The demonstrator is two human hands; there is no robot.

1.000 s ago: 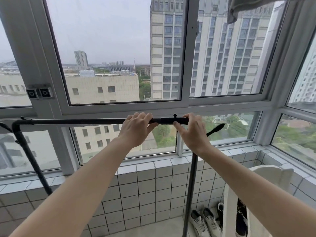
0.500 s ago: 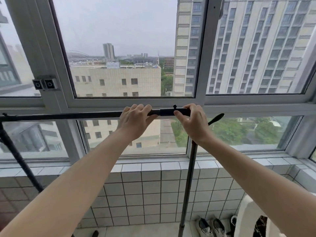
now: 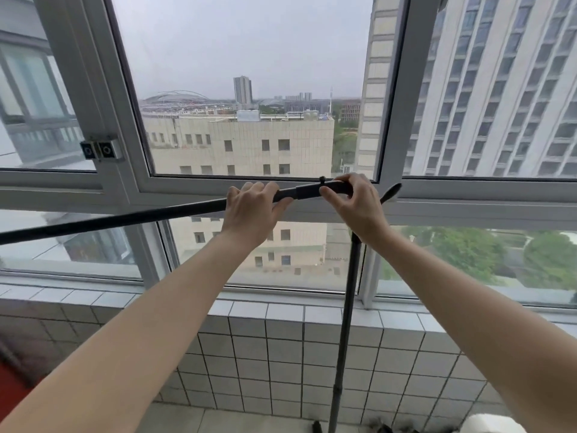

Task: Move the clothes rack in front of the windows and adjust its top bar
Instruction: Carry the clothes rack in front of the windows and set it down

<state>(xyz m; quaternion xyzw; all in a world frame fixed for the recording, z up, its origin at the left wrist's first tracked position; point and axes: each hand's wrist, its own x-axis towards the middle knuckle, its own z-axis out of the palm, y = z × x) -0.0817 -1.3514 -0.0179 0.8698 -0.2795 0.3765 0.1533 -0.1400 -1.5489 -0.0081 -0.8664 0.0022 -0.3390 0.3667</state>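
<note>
The black clothes rack stands right in front of the windows (image 3: 256,179). Its thin top bar (image 3: 125,217) runs from the left edge up to a thicker black sleeve (image 3: 307,191) near the middle. My left hand (image 3: 253,210) is wrapped over the thin bar just left of the sleeve. My right hand (image 3: 356,204) grips the sleeve's right end, above the rack's upright pole (image 3: 346,323). A short black hook arm (image 3: 392,192) sticks out to the right of my right hand. The rack's left end is out of view.
A low tiled wall (image 3: 281,354) with a tiled sill runs under the windows. A window latch (image 3: 100,149) sits on the frame at left. Dark shoes (image 3: 387,428) and a white object (image 3: 493,423) lie on the floor at bottom right.
The view has turned left and closer to the rack. The top bar now slopes down to the left instead of lying level. Both hands keep their hold on it.
</note>
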